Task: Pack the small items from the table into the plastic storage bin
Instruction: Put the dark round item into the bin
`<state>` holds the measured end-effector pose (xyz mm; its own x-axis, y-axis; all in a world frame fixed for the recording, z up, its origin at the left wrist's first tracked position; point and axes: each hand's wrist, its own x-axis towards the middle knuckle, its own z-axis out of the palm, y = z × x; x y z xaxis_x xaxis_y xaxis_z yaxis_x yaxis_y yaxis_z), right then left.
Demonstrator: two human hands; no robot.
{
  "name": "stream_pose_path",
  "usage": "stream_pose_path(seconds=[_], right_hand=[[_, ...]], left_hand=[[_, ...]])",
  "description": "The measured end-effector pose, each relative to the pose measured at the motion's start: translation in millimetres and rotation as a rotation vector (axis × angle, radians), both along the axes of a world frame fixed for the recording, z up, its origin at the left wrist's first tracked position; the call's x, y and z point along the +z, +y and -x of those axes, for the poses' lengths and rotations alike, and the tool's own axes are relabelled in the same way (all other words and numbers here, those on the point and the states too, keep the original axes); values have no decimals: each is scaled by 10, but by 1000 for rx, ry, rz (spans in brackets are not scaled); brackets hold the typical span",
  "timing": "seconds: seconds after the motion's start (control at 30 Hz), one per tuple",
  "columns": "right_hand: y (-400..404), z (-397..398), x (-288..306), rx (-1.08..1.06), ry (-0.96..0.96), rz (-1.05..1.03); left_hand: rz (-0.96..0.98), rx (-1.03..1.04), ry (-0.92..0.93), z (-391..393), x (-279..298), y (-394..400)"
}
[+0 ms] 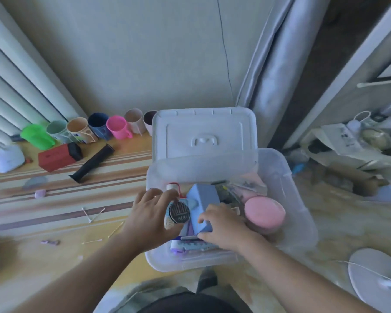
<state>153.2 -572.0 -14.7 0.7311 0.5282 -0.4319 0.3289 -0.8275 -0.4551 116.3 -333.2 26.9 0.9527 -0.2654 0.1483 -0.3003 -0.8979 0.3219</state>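
Over the clear plastic storage bin (303, 213), at the near right end of the desk (54, 256): left hand (149, 213) hovering at the bin's left wall, fingers (167, 195) curled and clamped on a round needle case (179, 213), dark face turned up, probably to be lowered into a free gap. Right hand (224, 224) already inside the bin, fingers wrapped over the near end of a blue box (203, 204), apparently steadying or nudging it aside to open room beside it. Pink round container (264, 214) lying against the right wall; a red-capped bottle (173, 187) standing in the far left corner; smaller bits beneath, too blurred to name. White lid (203, 134) propped upright behind the bin, out of the way so both hands can reach in. Still out on the desk: cotton swabs (93, 214) scattered loose, a small purple clip (50, 242), a black tube (93, 163), a red box (59, 157), a row of cups (117, 127) along the wall. Packing judged well along, not finished.
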Motion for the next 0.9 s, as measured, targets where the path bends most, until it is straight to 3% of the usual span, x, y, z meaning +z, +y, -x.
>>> stream_pose_path(seconds=[0.13, 0.3, 0.7, 0.9], right_hand=[[-92, -72, 181, -118, 1, -218], [-8, -19, 230, -73, -45, -342], [-265, 19, 164, -37, -235, -161], [-885, -408, 127, -351, -299, -60]], left_hand=[[17, -6, 29, 33, -7, -32], [63, -35, 70, 24, -58, -144], [67, -85, 196, -9, -261, -410], [-18, -66, 211, -166, -322, -643]])
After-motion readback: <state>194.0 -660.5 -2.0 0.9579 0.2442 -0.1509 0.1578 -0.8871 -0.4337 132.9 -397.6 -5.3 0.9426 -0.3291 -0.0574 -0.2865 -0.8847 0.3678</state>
